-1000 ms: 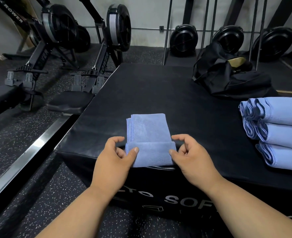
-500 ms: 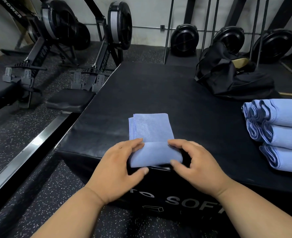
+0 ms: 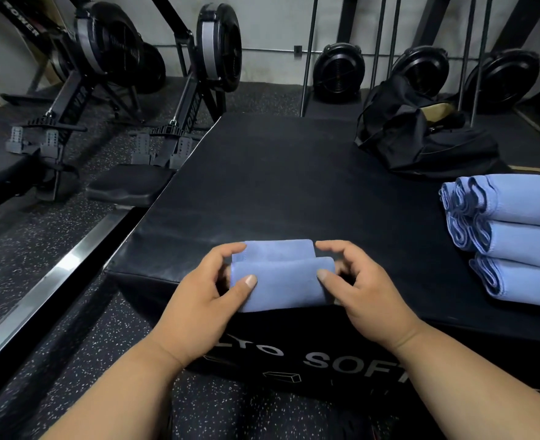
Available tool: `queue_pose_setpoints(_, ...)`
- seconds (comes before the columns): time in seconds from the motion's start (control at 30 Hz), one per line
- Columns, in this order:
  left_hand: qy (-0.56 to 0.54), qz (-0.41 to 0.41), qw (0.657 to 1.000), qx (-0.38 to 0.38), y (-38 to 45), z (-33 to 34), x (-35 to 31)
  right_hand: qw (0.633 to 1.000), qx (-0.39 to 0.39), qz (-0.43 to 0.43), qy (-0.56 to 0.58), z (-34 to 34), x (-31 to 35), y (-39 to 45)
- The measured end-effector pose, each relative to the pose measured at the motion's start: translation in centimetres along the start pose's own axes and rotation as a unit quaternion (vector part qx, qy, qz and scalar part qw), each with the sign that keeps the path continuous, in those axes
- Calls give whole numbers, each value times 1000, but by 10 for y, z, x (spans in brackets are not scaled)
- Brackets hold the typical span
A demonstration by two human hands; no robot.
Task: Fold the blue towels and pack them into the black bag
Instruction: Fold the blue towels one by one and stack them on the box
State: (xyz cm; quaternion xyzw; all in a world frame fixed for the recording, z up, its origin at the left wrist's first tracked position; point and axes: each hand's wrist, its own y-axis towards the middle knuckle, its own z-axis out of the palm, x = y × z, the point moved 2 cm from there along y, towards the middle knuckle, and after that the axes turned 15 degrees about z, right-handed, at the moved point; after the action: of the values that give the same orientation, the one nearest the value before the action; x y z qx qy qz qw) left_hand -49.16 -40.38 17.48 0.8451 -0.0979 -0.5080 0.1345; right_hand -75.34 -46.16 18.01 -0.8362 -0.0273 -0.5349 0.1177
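Towel in hand: a small blue towel [image 3: 281, 276] sits at the near edge of the black padded box [image 3: 294, 173], folded over on itself, with the near layer rolled up over the far one.
Left hand: the left hand [image 3: 205, 300] pinches the towel's left end, thumb on top of the near fold, fingers curled round the far side.
Right hand: the right hand [image 3: 360, 290] does pretty much the same on the right end, thumb pressed on the fold, fingers curled behind.
Done pile: the stack of folded blue towels [image 3: 510, 233] is on the box over at the right, well apart from the hands.
Bag: the black bag [image 3: 421, 138] is slumped at the far right corner of the box, gaping a bit with something tan showing inside; can't tell if any towels are in it.
Background: rowing machines [image 3: 129, 74] stand on the speckled floor to the left.
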Motion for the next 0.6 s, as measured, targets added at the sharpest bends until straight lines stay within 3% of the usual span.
queue_pose_setpoints(0.27,-26,-110,989,-100,21,14,12,995,-73,62,22,14,0,21)
queue_pose_setpoints(0.43,-35,-114,985,-127,31,14,11,992,-99,66,46,16,3,27)
queue_pose_setpoints(0.6,-15,-98,992,-80,36,15,9,989,-107,73,65,16,3,28)
